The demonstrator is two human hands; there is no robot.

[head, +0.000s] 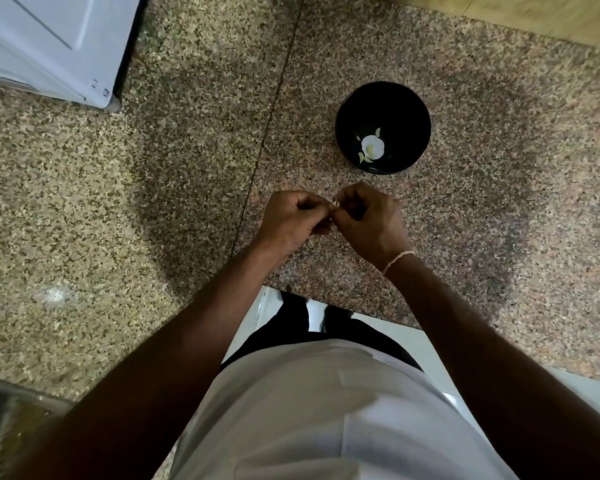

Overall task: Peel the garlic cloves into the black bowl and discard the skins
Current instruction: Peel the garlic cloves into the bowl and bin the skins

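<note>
Garlic clove [334,205] sits at frame centre, pinched between both hands; only a small pale sliver shows, so long axis and pointing direction can't be read

Clove is at the meeting point of the two sets of fingertips: right of the left hand [293,220], left of the right hand [369,221], slightly above both knuckle lines in frame

Left hand: fingers curled tight, thumb and forefinger tips nipping the clove from the left side. Right hand: fingers curled in, tips closing on the same clove from the right. Knuckles of both face up toward the camera, hands touching at the fingertips. Thin pale band [397,260] round the right wrist

Both hands hover over the speckled granite counter [482,209]; can't tell whether they touch it

Black bowl [383,128] stands upright on the counter in the upper right of centre, above and right of the hands, near but apart from them. Inside it: a few pale peeled cloves [371,150] on the bottom, with one white round patch among them, could be skin or glare, can't tell

White appliance corner [49,46] in the upper left of frame, well apart from the hands. Person's white shirt [326,410] fills bottom centre
</note>
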